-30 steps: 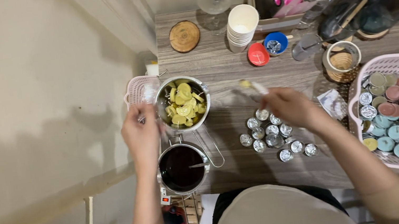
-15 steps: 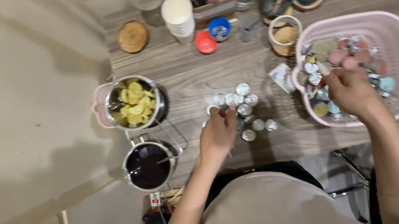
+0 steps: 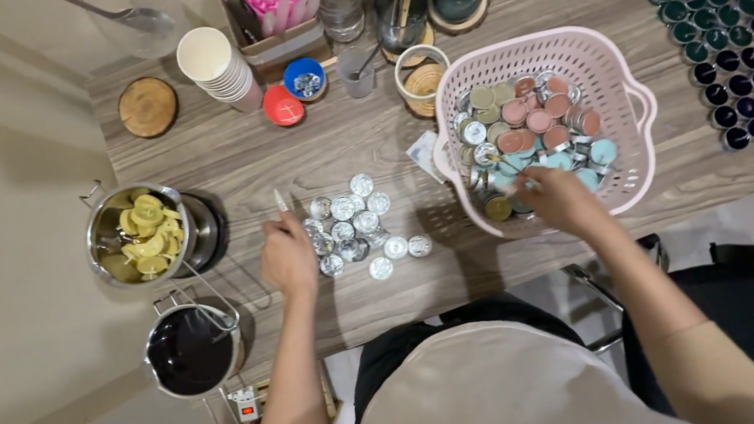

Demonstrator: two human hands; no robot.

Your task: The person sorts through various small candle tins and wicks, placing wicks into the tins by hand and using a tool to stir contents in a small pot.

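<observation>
Nearest the person, the left hand (image 3: 288,256) rests on the wooden bench (image 3: 367,148) just beside a cluster of empty foil tealight cups (image 3: 354,228), its fingers together around a thin pale stick (image 3: 280,200) that points away. The right hand (image 3: 554,197) reaches into the pink basket (image 3: 611,64), fingers curled down among the filled tealights (image 3: 530,127); whether they have closed on one cannot be told. Left of the cups stand a dark-filled pot (image 3: 190,350) and a pot of yellow wax pieces (image 3: 139,238). Farther off lie rows of dark tealights (image 3: 750,22). A risk, judging from the crowding: a sweep of the left forearm could scatter the light cups or catch a pot's wire handle.
</observation>
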